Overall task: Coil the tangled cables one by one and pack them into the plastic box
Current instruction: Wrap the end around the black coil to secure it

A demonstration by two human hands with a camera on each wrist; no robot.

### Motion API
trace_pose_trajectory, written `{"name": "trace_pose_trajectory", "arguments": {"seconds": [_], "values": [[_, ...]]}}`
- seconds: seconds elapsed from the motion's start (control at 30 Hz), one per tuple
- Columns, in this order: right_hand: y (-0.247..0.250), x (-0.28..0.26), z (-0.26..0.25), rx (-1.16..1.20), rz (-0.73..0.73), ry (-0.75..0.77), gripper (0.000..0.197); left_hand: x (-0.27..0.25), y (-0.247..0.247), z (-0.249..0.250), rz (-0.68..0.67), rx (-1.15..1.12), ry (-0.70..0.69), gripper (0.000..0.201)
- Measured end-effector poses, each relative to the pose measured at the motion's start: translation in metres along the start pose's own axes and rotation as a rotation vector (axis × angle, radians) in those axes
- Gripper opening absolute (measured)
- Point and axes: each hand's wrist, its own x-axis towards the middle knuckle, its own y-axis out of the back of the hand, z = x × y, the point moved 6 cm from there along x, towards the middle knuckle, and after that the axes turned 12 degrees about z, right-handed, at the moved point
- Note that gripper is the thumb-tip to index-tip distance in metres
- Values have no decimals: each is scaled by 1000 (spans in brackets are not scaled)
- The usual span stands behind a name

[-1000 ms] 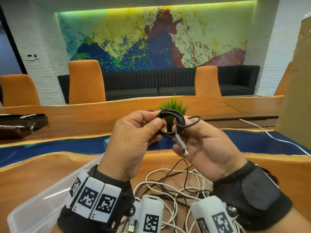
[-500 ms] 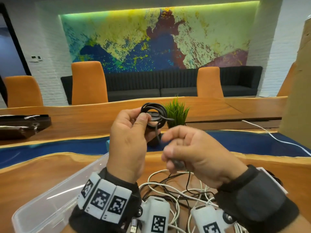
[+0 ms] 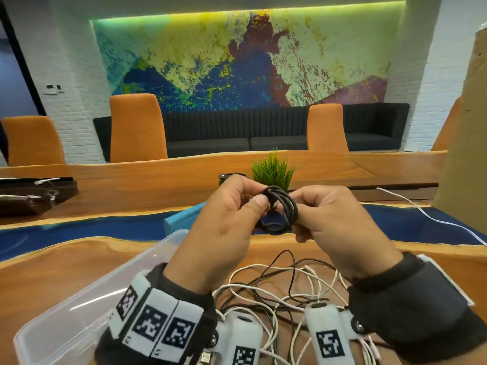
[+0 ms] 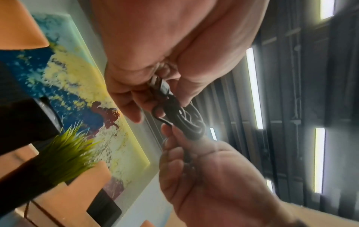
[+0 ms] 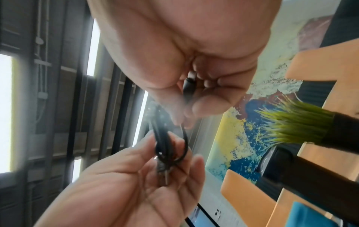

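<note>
A small black cable coil [image 3: 284,204] is held up in front of me, above the table, between both hands. My left hand [image 3: 257,197] pinches its left side with thumb and fingers. My right hand [image 3: 297,214] grips the right side, fingers curled round the strands. In the left wrist view the coil [image 4: 187,121] sits between the left fingertips [image 4: 136,113] and the right hand [image 4: 204,169]. The right wrist view shows a plug end [image 5: 189,86] tucked in my right fingers. The clear plastic box [image 3: 79,301] lies low on the left. A tangle of white and dark cables [image 3: 276,283] lies under my wrists.
A small potted green plant [image 3: 272,172] stands just behind the hands. A blue item [image 3: 181,219] lies beyond the box. A white cable [image 3: 421,212] runs along the right, by a cardboard sheet [image 3: 466,127]. A dark case [image 3: 31,196] sits far left.
My right hand, which was lower and pulling the cable's end down, has come up to the coil and now grips its right side. The left hand kept hold of the coil.
</note>
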Motion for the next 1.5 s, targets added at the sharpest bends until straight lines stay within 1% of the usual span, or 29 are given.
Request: {"name": "trace_pose_trajectory", "arguments": {"seconds": [0.07, 0.17, 0.2, 0.27, 0.3, 0.33, 0.37, 0.47, 0.57, 0.6, 0.67, 0.73, 0.8, 0.83, 0.9, 0.97, 1.0, 1.03, 1.07, 1.13, 1.17, 1.2, 1.27, 1.37, 1.43, 1.47, 1.5], "values": [[1, -1, -1, 68, 44, -8, 10, 0, 0, 0, 19, 46, -32, 15], [-4, -5, -1, 166, 60, -40, 8, 1, 0, -3, 32, 20, -6, 15], [-6, -6, -1, 194, 48, -58, 7, 1, 0, -3, 45, -17, 12, 15], [-7, -6, 0, 211, 2, -80, 15, 3, 2, -4, 81, -64, 26, 14], [-6, -5, -1, 195, -23, -77, 15, 3, 3, -5, 102, -65, 13, 14], [-5, -4, -2, 153, -41, -57, 9, 4, 4, -5, 127, -50, -11, 14], [-4, -4, -5, 96, -57, -28, 6, 5, 7, -6, 158, -31, -35, 14], [-4, -5, -7, -26, -68, 59, 15, 9, 14, -9, 234, 13, -92, 14], [4, -5, -16, -26, 92, 174, 18, 9, 17, -5, 269, 77, -174, 14], [6, -7, -22, -21, 137, 234, 16, 8, 17, -3, 279, 104, -204, 14], [3, -15, -35, -78, 168, 399, 7, 5, 17, 1, 291, 144, -246, 12], [-4, -22, -41, -307, 187, 571, 9, 2, 15, 3, 286, 141, -259, 14], [-10, -25, -37, -500, 230, 666, 13, 2, 13, 4, 258, 48, -227, 21], [-11, -26, -36, -535, 253, 690, 16, 2, 11, 3, 239, -42, -182, 25], [-12, -26, -34, -521, 272, 704, 18, 4, 8, 2, 184, -245, -55, 32], [-14, -24, -31, -483, 236, 671, 15, 5, 6, -1, 128, -369, 32, 38], [-13, -20, -29, -437, 204, 614, 12, 6, 7, -2, 108, -377, 41, 40], [-11, -16, -25, -352, 166, 507, 7, 6, 7, -3, 96, -345, 24, 36], [-8, -12, -22, -209, 115, 362, 2, 6, 8, -3, 90, -272, -17, 30], [-7, -8, -15, 117, -10, 73, 6, 5, 7, -1, 69, -107, -119, 19], [-8, -8, -13, 229, -64, -27, 8, 4, 6, 1, 56, -43, -166, 17], [-9, -9, -12, 301, -95, -93, 8, 3, 6, 4, 47, 12, -210, 17], [-11, -10, -10, 371, -119, -162, 2, 2, 7, 11, 46, 125, -296, 16], [-18, -12, -2, 444, -119, -263, 13, -2, 11, 19, 87, 342, -426, 15], [-21, -13, 4, 506, -86, -356, 10, -5, 11, 22, 107, 454, -497, 13], [-22, -14, 5, 514, -72, -381, 7, -5, 10, 22, 108, 501, -523, 13], [-21, -15, 4, 485, -63, -373, 8, -5, 10, 23, 104, 543, -540, 14]]}}
